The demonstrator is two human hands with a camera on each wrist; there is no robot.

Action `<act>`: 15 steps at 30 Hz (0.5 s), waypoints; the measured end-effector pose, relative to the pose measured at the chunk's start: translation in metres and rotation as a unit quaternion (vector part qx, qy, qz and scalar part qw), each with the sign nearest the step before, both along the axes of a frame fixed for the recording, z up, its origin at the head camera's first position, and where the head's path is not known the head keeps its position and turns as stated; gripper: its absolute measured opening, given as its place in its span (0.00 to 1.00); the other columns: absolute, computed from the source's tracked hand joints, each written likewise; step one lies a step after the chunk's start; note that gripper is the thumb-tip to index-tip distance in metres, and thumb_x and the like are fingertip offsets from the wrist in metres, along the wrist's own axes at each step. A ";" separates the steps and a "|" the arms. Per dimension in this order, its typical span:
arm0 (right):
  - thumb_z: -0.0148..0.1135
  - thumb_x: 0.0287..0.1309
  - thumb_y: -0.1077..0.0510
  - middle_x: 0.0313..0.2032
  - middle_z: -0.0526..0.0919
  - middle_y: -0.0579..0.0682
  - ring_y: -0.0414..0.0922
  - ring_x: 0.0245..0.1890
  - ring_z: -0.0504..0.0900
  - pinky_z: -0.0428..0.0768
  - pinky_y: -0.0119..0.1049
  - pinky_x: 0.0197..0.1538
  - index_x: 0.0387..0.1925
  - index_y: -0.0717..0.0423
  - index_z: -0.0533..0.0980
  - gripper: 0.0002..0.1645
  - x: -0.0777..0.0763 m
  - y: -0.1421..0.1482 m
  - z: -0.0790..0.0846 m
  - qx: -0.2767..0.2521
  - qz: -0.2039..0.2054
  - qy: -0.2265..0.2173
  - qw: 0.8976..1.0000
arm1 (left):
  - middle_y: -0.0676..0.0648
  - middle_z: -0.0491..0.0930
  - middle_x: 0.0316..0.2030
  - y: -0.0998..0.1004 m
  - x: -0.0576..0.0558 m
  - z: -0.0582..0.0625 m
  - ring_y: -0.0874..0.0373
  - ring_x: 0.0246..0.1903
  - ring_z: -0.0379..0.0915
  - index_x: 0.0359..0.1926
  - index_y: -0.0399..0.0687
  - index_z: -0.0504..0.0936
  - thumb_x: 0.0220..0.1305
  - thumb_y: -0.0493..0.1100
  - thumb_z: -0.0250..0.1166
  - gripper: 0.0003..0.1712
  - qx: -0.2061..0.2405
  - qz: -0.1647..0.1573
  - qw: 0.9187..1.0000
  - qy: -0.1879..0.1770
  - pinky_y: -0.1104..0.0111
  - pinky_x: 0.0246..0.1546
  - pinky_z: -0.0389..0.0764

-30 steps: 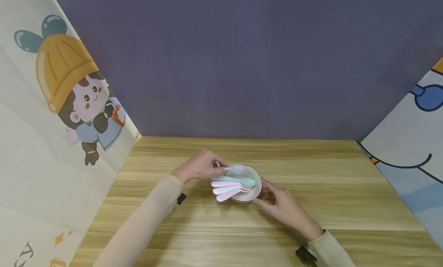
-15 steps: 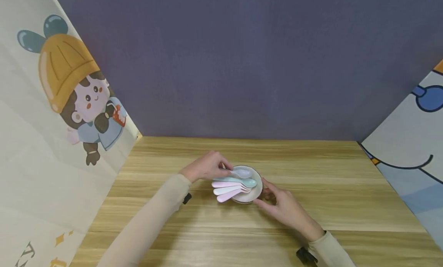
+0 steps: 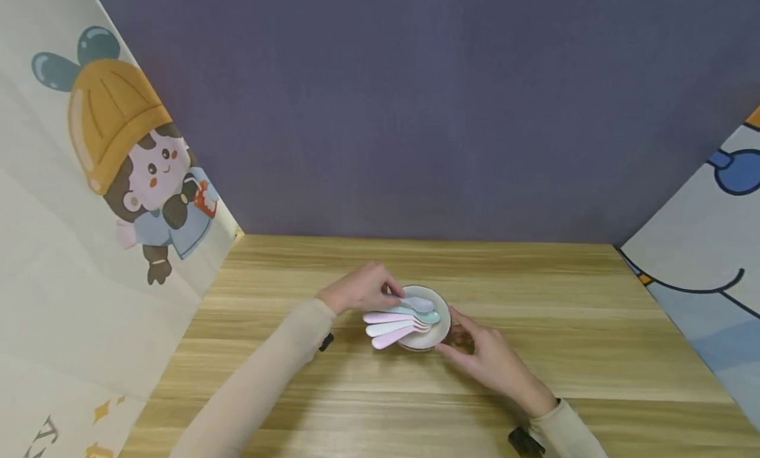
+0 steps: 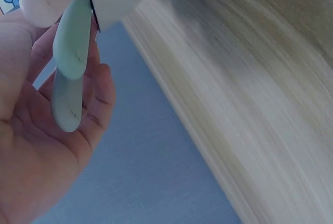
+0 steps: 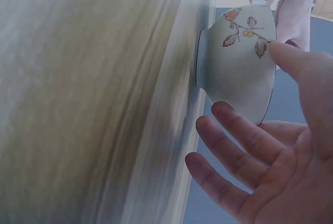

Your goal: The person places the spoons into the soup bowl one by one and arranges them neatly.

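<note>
A small white bowl (image 3: 440, 334) with a dark rim stands on the table, and floral sprigs show on its outside in the right wrist view. Several spoons lean in it with their handles fanned out to the left: a mint-green spoon (image 3: 431, 317), a white spoon (image 3: 382, 328) and pink spoons (image 3: 387, 340). From the bowl's left, my left hand (image 3: 363, 289) pinches a pale lavender spoon (image 3: 421, 304), its head over the bowl beside the mint-green one. My right hand (image 3: 488, 357) holds the bowl's right side between thumb and index finger, the other fingers spread below.
The wood-grain table (image 3: 522, 280) runs back to a dark blue-grey partition (image 3: 415, 115). A pale panel with a cartoon child (image 3: 157, 167) borders the left, and another printed panel (image 3: 683, 247) borders the right.
My left hand has moved right and slightly toward me, bringing the lavender spoon further over the bowl, against the mint-green spoon. The right hand and bowl have stayed in place.
</note>
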State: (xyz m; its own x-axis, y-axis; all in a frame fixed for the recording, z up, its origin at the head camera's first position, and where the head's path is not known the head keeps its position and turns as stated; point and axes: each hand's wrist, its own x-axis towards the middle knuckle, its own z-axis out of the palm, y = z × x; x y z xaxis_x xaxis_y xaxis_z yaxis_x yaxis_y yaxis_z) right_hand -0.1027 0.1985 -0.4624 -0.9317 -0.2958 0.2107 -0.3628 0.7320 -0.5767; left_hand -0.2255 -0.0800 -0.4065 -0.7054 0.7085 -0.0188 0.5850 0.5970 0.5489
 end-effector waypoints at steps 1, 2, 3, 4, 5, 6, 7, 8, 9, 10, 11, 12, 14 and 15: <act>0.74 0.65 0.38 0.45 0.93 0.42 0.43 0.44 0.91 0.89 0.44 0.51 0.75 0.64 0.70 0.50 0.000 0.000 0.000 0.000 0.000 0.001 1.000 | 0.54 0.92 0.39 0.001 0.000 -0.001 0.68 0.29 0.78 0.48 0.53 0.94 0.67 0.43 0.73 0.10 -0.003 0.000 1.000 0.003 0.74 0.31 0.78; 0.74 0.65 0.38 0.45 0.93 0.42 0.43 0.44 0.91 0.89 0.44 0.51 0.75 0.64 0.70 0.50 0.000 0.000 0.000 -0.001 0.000 0.002 1.000 | 0.54 0.92 0.39 0.001 0.000 -0.001 0.68 0.29 0.78 0.48 0.53 0.94 0.67 0.43 0.73 0.10 -0.005 0.000 1.000 0.003 0.74 0.30 0.78; 0.74 0.64 0.38 0.45 0.93 0.42 0.43 0.44 0.91 0.89 0.44 0.51 0.75 0.64 0.70 0.50 0.000 0.000 0.000 -0.001 0.000 0.001 1.000 | 0.54 0.92 0.38 0.002 0.001 -0.001 0.67 0.28 0.77 0.49 0.53 0.94 0.68 0.43 0.73 0.11 -0.006 -0.001 1.000 0.002 0.74 0.30 0.77; 0.74 0.64 0.38 0.45 0.92 0.42 0.43 0.44 0.91 0.89 0.44 0.51 0.75 0.64 0.70 0.50 0.000 0.000 -0.001 -0.001 -0.001 0.000 1.000 | 0.54 0.92 0.38 0.003 0.001 -0.001 0.67 0.28 0.77 0.49 0.53 0.94 0.68 0.43 0.73 0.11 -0.007 -0.002 1.000 0.003 0.74 0.29 0.76; 0.74 0.64 0.38 0.45 0.92 0.42 0.43 0.44 0.91 0.89 0.43 0.51 0.75 0.64 0.70 0.50 0.000 0.000 -0.001 -0.001 -0.002 -0.001 1.000 | 0.54 0.91 0.38 0.004 0.002 0.000 0.67 0.28 0.76 0.49 0.53 0.94 0.68 0.43 0.73 0.11 -0.008 -0.003 1.000 0.002 0.74 0.29 0.76; 0.74 0.64 0.38 0.45 0.92 0.42 0.43 0.44 0.91 0.89 0.43 0.51 0.75 0.64 0.70 0.50 0.000 0.000 -0.001 -0.001 -0.002 -0.002 1.000 | 0.55 0.91 0.38 0.005 0.002 0.001 0.67 0.28 0.76 0.49 0.53 0.94 0.68 0.43 0.73 0.11 -0.010 -0.005 1.000 0.003 0.74 0.29 0.76; 0.74 0.64 0.38 0.45 0.92 0.42 0.43 0.44 0.91 0.89 0.43 0.51 0.75 0.64 0.69 0.50 0.000 0.000 -0.001 -0.001 -0.003 -0.004 1.000 | 0.54 0.91 0.39 0.006 0.002 0.001 0.67 0.29 0.76 0.50 0.54 0.94 0.68 0.43 0.73 0.11 -0.012 -0.007 1.000 0.005 0.74 0.30 0.76; 0.74 0.64 0.38 0.45 0.92 0.42 0.43 0.44 0.91 0.89 0.43 0.51 0.75 0.64 0.69 0.50 0.000 0.000 -0.001 -0.001 -0.003 -0.006 1.000 | 0.54 0.92 0.40 0.007 0.002 0.002 0.67 0.30 0.77 0.50 0.54 0.94 0.68 0.43 0.73 0.11 -0.014 -0.009 1.000 0.005 0.74 0.32 0.77; 0.74 0.64 0.37 0.45 0.92 0.42 0.43 0.44 0.91 0.89 0.43 0.51 0.76 0.64 0.69 0.50 0.001 0.000 -0.001 0.000 -0.004 -0.007 1.000 | 0.54 0.92 0.41 0.008 0.002 0.003 0.66 0.31 0.77 0.50 0.54 0.94 0.68 0.44 0.73 0.11 -0.016 -0.010 1.000 0.007 0.74 0.33 0.78; 0.74 0.64 0.37 0.45 0.92 0.42 0.44 0.44 0.91 0.89 0.44 0.52 0.76 0.63 0.69 0.50 0.001 0.000 0.000 0.000 -0.004 -0.008 1.000 | 0.54 0.92 0.42 0.009 0.002 0.003 0.66 0.32 0.78 0.50 0.54 0.94 0.68 0.44 0.73 0.11 -0.018 -0.011 1.000 0.008 0.73 0.35 0.79; 0.74 0.64 0.37 0.45 0.92 0.43 0.44 0.44 0.91 0.89 0.44 0.52 0.76 0.63 0.69 0.50 0.001 0.000 0.000 0.000 -0.005 -0.009 1.000 | 0.54 0.92 0.44 0.011 0.002 0.003 0.67 0.34 0.79 0.50 0.55 0.94 0.68 0.44 0.73 0.11 -0.020 -0.013 1.000 0.011 0.73 0.38 0.80; 0.74 0.64 0.37 0.46 0.92 0.43 0.44 0.44 0.91 0.89 0.44 0.52 0.76 0.63 0.69 0.50 0.001 0.000 -0.001 -0.001 -0.004 -0.009 1.000 | 0.54 0.92 0.44 0.011 0.002 0.003 0.67 0.36 0.80 0.50 0.55 0.94 0.69 0.45 0.73 0.11 -0.023 -0.014 1.000 0.012 0.73 0.40 0.80; 0.74 0.64 0.38 0.45 0.92 0.42 0.44 0.44 0.91 0.89 0.44 0.52 0.76 0.63 0.69 0.50 0.000 0.000 -0.001 -0.001 -0.003 -0.008 1.000 | 0.54 0.92 0.46 0.013 0.002 0.003 0.67 0.39 0.81 0.50 0.56 0.94 0.69 0.45 0.73 0.11 -0.026 -0.016 0.999 0.013 0.72 0.44 0.81; 0.74 0.64 0.38 0.45 0.93 0.42 0.44 0.44 0.91 0.89 0.44 0.51 0.76 0.63 0.69 0.50 0.000 0.000 -0.001 -0.001 -0.002 -0.006 1.000 | 0.54 0.92 0.46 0.013 0.002 0.003 0.66 0.39 0.81 0.50 0.56 0.94 0.69 0.45 0.73 0.11 -0.027 -0.019 0.999 0.013 0.72 0.45 0.81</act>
